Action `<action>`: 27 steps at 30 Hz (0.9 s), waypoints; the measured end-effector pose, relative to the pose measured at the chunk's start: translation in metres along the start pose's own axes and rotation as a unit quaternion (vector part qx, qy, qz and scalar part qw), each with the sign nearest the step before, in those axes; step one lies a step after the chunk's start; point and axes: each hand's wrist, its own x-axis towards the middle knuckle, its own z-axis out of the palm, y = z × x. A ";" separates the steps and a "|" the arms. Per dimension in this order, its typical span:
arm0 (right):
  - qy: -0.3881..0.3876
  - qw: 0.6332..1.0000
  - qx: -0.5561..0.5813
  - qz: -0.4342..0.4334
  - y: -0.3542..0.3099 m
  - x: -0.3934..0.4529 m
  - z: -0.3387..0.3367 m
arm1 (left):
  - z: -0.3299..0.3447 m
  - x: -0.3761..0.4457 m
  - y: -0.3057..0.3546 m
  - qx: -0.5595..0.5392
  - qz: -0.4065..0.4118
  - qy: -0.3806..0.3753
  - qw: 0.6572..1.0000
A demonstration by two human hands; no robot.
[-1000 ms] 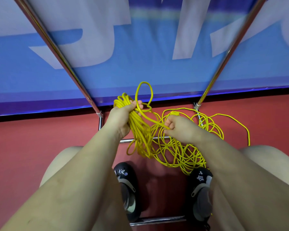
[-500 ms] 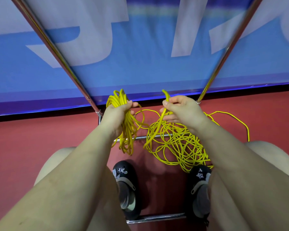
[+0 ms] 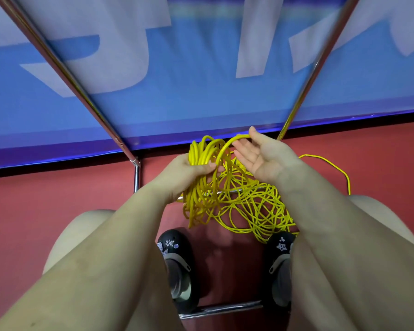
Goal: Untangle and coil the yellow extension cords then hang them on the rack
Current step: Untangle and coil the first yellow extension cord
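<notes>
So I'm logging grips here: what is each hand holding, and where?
Left hand grips the coiled yellow cord bundle near its top. Right hand is open, a cord loop draped over its fingers.

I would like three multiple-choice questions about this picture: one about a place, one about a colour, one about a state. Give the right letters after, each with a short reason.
1. Where does the loose tangle of cord lie?
A. on the red floor, by the shoes
B. over the top of the rack
C. on a table

2. What colour are the shoes?
A. white
B. black
C. yellow

3. What is the right hand doing?
A. making a fist on nothing
B. resting on a knee
C. palm up, fingers straight, a cord loop at its fingertips

Key: 1 A, the tangle spreads on the floor beside the shoes. 2 B, both are black. 3 C, while the left hand grips the coiled bundle.
</notes>
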 end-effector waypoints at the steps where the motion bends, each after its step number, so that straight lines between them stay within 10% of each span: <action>1: -0.003 1.000 0.008 0.003 -0.001 -0.001 0.000 | 0.001 0.000 0.000 0.014 0.001 -0.009 1.000; 11: -0.099 0.988 -0.113 -0.035 -0.001 -0.002 0.003 | 0.008 0.001 0.002 -0.064 0.026 0.038 0.997; 18: -0.187 0.760 -0.610 -0.123 0.038 -0.008 -0.002 | -0.005 0.002 0.006 -0.164 0.014 0.089 0.982; 27: -0.173 0.600 -0.765 -0.158 0.040 0.001 -0.017 | -0.023 -0.003 0.005 -0.170 0.050 0.128 0.976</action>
